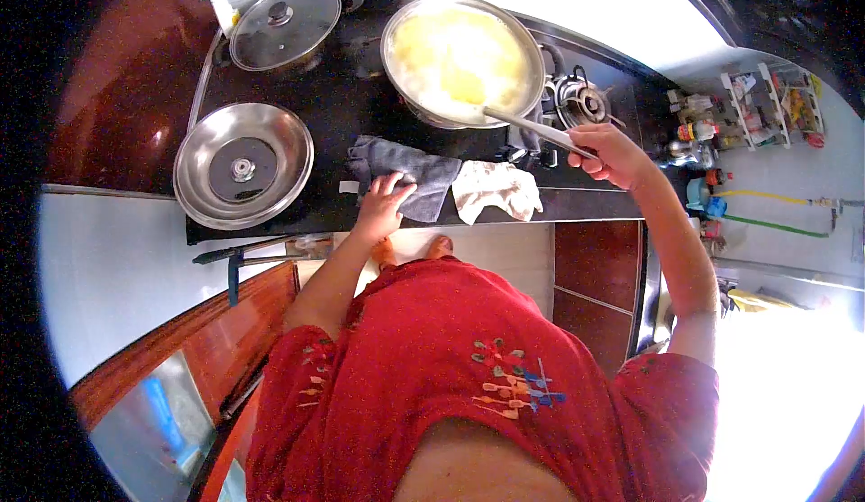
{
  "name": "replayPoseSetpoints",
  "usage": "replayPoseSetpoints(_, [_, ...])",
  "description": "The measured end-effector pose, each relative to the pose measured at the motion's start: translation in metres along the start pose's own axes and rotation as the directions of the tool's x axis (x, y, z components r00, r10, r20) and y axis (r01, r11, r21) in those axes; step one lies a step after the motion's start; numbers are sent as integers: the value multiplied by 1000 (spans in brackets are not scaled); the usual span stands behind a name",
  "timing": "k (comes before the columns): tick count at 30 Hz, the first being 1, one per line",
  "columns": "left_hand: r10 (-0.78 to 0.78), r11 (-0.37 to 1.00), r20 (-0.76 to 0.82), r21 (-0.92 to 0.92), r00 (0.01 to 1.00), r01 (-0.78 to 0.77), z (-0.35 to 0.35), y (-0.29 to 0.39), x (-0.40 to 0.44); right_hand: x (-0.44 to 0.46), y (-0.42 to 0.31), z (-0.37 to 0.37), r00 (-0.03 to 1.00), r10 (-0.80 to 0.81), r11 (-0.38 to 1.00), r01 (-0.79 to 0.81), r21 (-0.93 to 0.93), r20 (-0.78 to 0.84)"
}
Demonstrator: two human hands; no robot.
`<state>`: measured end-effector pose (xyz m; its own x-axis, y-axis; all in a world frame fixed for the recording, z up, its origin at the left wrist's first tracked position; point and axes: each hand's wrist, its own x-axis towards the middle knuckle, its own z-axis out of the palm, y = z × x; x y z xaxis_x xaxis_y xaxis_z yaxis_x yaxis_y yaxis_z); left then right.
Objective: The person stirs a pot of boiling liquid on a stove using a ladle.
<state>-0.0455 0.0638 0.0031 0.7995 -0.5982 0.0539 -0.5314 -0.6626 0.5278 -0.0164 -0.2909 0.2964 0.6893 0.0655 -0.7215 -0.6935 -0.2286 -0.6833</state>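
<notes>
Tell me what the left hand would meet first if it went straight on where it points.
The dark cloth, which the left hand seems to rest on; past it, probably the big pot, though depth is unclear.

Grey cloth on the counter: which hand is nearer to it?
Left. The left hand is right at the grey cloth, fingers on it; the right hand is apart, off to its right, gripping a utensil that reaches into the pot.

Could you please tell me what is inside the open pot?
The open pot holds yellowish contents, and the utensil in the right hand dips into them; they hide its far end and the pot's bottom.
</notes>
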Motion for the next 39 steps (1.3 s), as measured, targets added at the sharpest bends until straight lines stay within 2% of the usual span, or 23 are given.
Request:
replayPoseSetpoints(1, [-19,998,22,56,1000,17,9,-3,-3,4,5,3,1000,2,997,-3,73,20])
replayPoseSetpoints(4, [-15,1000,47,7,999,15,10,-4,-4,9,12,18,999,-4,977,-5,214,45])
replayPoseSetpoints(10, [-41,999,83,4,996,40,9,-5,-3,-2,18,32,993,-117,946,113,304,-5])
replayPoseSetpoints(17, [-37,999,81,-3,996,38,12,-5,-5,-30,5,25,911,-286,950,310,35,-297])
replayPoseSetpoints(21, [-39,999,78,28,996,36,11,-2,-8,-41,-1,23,797,-406,910,398,-118,-446])
replayPoseSetpoints(25, [-43,999,77,36,996,40,6,3,-10,-37,2,18,622,-566,820,497,-285,-542])
replayPoseSetpoints(28, [-52,998,85,41,995,48,3,6,-10,-21,9,12,432,-692,721,457,-521,-578])
replayPoseSetpoints(30, [-62,997,88,49,994,58,1,8,-10,-16,11,20,325,-760,646,277,-711,-563])
replayPoseSetpoints(31, [-66,997,87,53,994,62,1,9,-10,-11,13,22,315,-790,595,188,-781,-526])
replayPoseSetpoints(34, [-61,998,72,37,996,58,3,7,-9,21,23,21,154,-934,333,60,-941,-321])
replayPoseSetpoints(36, [-67,996,78,64,995,62,3,7,-8,37,29,28,269,-887,390,6,-921,-374])
replayPoseSetpoints(38, [-88,988,107,138,990,73,-4,12,-6,57,35,31,294,-886,362,-44,-931,-359])
replayPoseSetpoints(39, [-89,988,111,132,990,74,-5,12,-5,61,34,36,374,-827,417,-92,-904,-420])
